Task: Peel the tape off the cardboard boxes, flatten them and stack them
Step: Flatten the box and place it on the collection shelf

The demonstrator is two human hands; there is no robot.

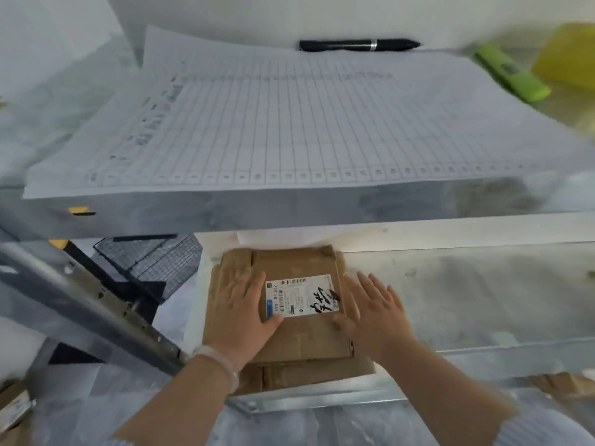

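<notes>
Both hands are open flat, holding nothing: the left hand (246, 304) presses the flattened cardboard box (296, 317) on the stack at the lower shelf's (467, 300) left end, the right hand (375, 313) at its right edge.

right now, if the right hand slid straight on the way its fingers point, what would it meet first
The right hand lies flat at the right edge of the flattened cardboard box, fingers pointing away and slightly left. Going on, it would probably cross that box's far right corner, then reach the white wall under the upper shelf; depth is unclear.
</notes>
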